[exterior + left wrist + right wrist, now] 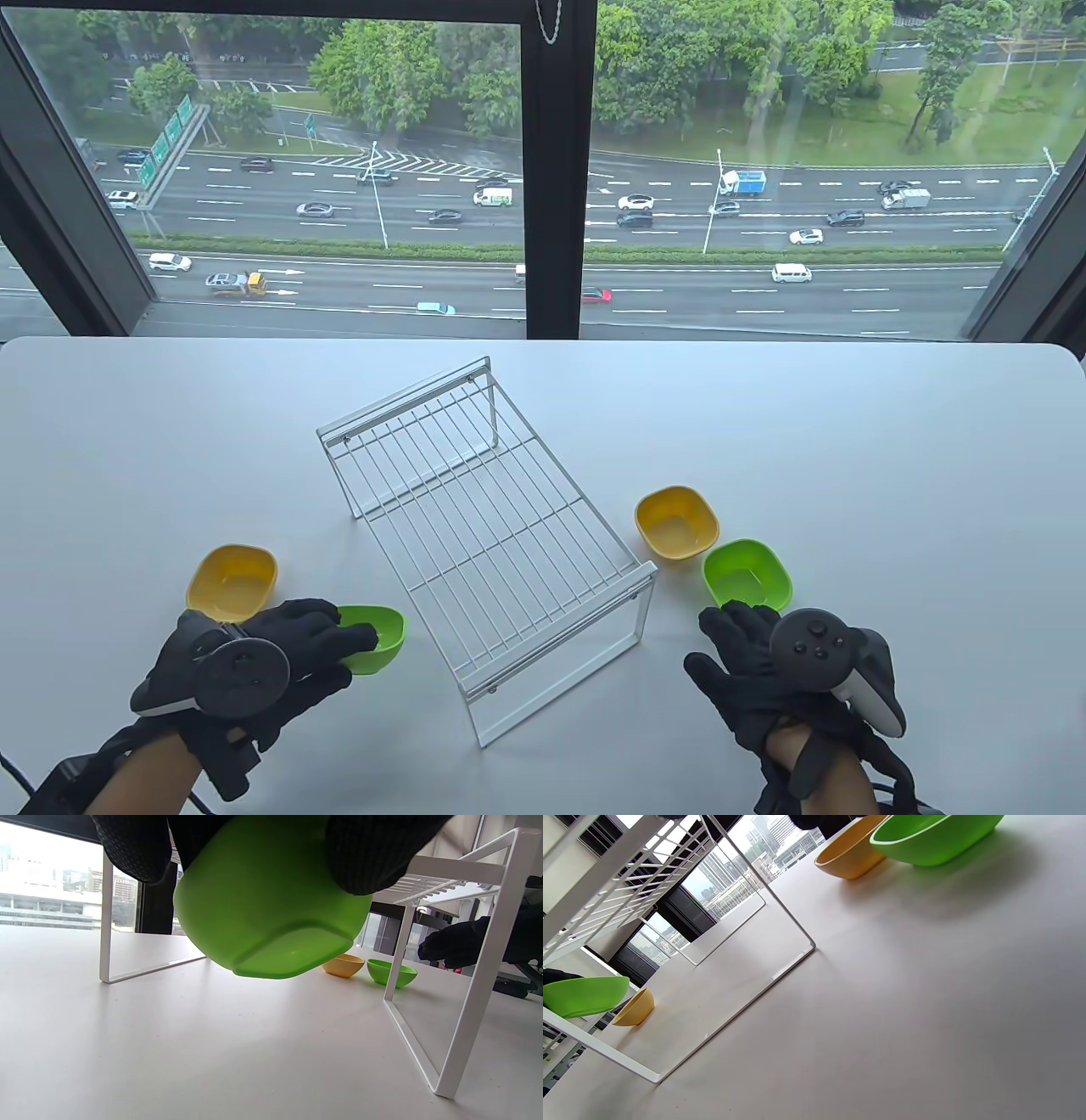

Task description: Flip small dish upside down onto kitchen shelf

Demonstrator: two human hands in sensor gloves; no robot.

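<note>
Left gloved hand (280, 649): grips a small rounded-square green plastic dish (267, 899), fingers over its near rim; dish lifted clear of the white table (848, 441), base tilted toward the wrist camera, just left of the white wire kitchen shelf (484, 526).

Right gloved hand (764, 671): rests flat, fingers spread, holding nothing, fingertips beside a second green dish (748, 575).

Two yellow plastic dishes: one (232, 580) behind the left hand, one (677, 522) right of the shelf.

No legible writing on any item.
</note>
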